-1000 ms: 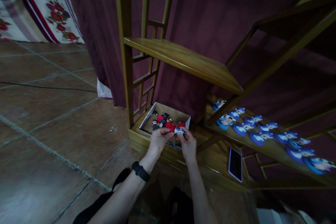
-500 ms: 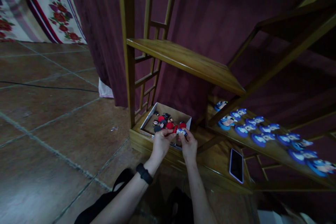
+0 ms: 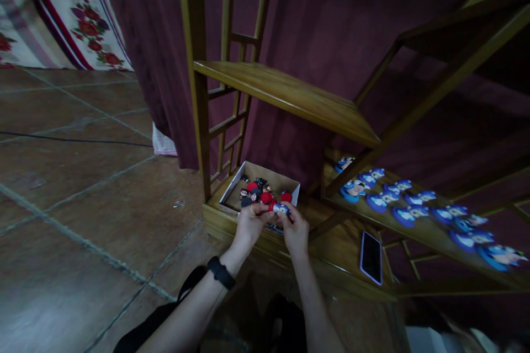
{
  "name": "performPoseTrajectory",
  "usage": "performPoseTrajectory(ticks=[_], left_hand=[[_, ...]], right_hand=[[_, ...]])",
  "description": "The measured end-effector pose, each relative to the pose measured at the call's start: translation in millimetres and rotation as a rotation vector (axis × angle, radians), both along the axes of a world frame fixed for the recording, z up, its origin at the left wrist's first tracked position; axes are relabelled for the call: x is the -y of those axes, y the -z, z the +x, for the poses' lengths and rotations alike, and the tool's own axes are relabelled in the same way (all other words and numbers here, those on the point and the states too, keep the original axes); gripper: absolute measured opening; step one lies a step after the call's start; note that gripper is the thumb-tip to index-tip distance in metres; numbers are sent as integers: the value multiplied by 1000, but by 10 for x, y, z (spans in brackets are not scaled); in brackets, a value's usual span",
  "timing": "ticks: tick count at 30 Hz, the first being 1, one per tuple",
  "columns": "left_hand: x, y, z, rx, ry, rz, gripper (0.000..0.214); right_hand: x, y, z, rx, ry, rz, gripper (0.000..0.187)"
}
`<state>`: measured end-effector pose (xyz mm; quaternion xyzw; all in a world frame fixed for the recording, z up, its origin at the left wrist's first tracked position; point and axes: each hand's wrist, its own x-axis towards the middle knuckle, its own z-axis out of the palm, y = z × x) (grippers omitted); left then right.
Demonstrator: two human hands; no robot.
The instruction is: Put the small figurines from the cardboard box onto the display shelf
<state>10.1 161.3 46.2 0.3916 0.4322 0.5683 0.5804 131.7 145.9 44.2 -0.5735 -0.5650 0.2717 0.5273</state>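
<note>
- Weight of the small blue-and-white figure (image 3: 280, 208) is judged to be slight; its glossy look suggests hard plastic or resin, stiff under pressure and somewhat slippery on its smooth faces.
- Damage is thought likeliest at small projecting parts, so a hold is best taken around the thick body or the base, with light pressure.
- Both ends are pinched now: the left by thumb and fingers of the left hand (image 3: 250, 223), the right by those of the right hand (image 3: 296, 229).
- The figure is held above the near right corner of the open box (image 3: 273, 175), whose floor is partly covered by red and dark pieces (image 3: 265, 198).
- The box is set at the left end of the lower board (image 3: 339, 240); a phone (image 3: 371, 258) is laid toward that board's right end.
- More blue figures (image 3: 410, 214) are lined up along the higher board (image 3: 433, 231) at the right.
- Compared with half a second ago, the figure is seen slightly farther left over the box, and the view has been shifted a little; the grip, box and phone look unchanged.
- Whether the figure has been turned cannot be told.
</note>
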Motion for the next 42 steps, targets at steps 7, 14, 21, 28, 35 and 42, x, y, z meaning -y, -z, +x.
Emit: performPoseTrajectory(ticks=[7, 14, 21, 28, 35, 42], left_hand=[[44, -42, -81, 132, 62, -123, 26], [2, -45, -52, 167, 60, -195, 31], [-87, -4, 3, 417, 124, -341, 20], [-111, 59, -24, 574, 213, -438, 14], [-59, -8, -40, 502, 254, -394, 16], [20, 23, -22, 428, 212, -326, 17]], right_hand=[[15, -139, 37, 234, -122, 133, 25], [9, -153, 38, 211, -163, 117, 26], [-95, 19, 13, -148, -27, 68, 41], [-104, 4, 55, -235, -173, 31, 27], [-93, -42, 80, -294, -237, 4, 27], [-46, -140, 173, -262, -308, -77, 26]])
